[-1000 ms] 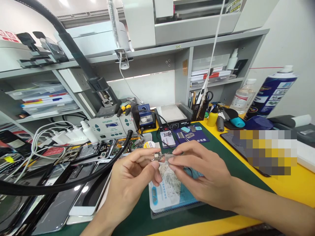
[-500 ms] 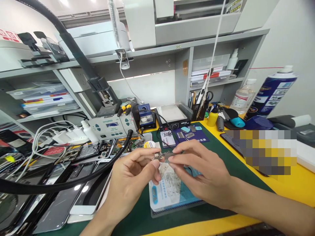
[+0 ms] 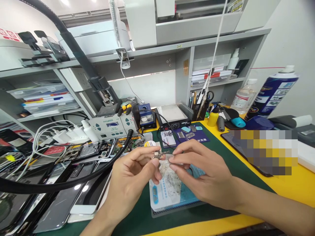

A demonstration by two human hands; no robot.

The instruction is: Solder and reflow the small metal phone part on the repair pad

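Head view: the left hand (image 3: 130, 183) and right hand (image 3: 201, 173) pinch a small circuit board (image 3: 158, 155) between thumb and fingertips, held in the air over a blue-and-white card (image 3: 167, 193) on the green mat (image 3: 221, 164). Compared with a second ago almost nothing has shifted; the board sits a touch higher and the grip looks the same, so the handling seems steady and unhurried. Print on the card is too small to read, as are the label on the spray can (image 3: 270, 91) at right and the white characters on the blue pad (image 3: 197, 136) behind
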